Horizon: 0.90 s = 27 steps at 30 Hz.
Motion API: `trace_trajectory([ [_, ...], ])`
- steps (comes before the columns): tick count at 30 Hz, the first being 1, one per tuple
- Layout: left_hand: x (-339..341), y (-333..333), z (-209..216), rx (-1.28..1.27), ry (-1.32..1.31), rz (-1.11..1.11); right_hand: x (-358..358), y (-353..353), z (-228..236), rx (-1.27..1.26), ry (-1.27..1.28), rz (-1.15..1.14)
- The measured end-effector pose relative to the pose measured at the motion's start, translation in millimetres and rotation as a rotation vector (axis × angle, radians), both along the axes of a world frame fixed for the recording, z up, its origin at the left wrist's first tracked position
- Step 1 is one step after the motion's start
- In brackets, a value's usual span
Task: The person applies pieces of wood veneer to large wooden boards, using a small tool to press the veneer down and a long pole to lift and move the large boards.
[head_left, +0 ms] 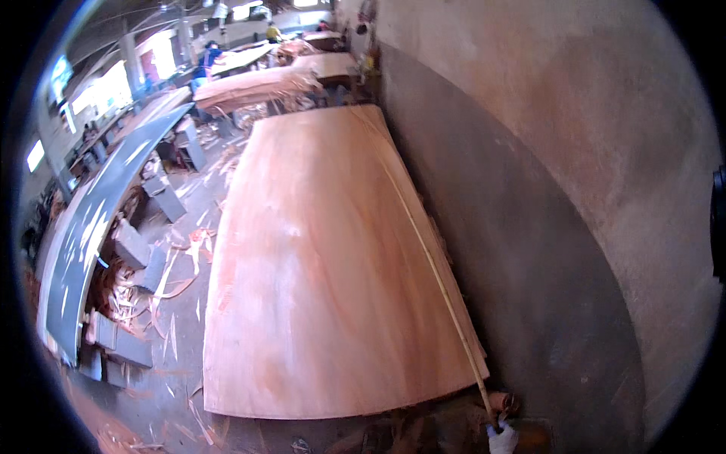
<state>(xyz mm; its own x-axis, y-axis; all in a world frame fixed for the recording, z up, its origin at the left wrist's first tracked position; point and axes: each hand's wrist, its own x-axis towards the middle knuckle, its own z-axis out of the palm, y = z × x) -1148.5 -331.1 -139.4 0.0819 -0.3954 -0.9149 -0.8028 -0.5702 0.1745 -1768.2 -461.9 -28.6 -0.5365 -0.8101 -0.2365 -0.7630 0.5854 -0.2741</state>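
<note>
One long stick, near end in fingers

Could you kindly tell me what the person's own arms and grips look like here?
The right grip appears covered by a whitish glove; blur hides any markings. No sleeve can be made out at the picture's lower edge, and the left grip is out of view.
</note>
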Motion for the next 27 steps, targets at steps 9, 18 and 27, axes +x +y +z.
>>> trace_trajectory([
  [9, 10, 103, -9, -0.235, 0.213, 0.271, 40, -2, 35, -0.103, -0.05, 0.057],
  [18, 78, 152, -23, -0.425, 0.177, 0.516, 277, -26, 38, -0.234, -0.877, -0.109],
  [27, 210, 189, 86, -0.805, -0.059, 0.933, 590, -55, 85, -0.078, -1.134, 0.245],
])
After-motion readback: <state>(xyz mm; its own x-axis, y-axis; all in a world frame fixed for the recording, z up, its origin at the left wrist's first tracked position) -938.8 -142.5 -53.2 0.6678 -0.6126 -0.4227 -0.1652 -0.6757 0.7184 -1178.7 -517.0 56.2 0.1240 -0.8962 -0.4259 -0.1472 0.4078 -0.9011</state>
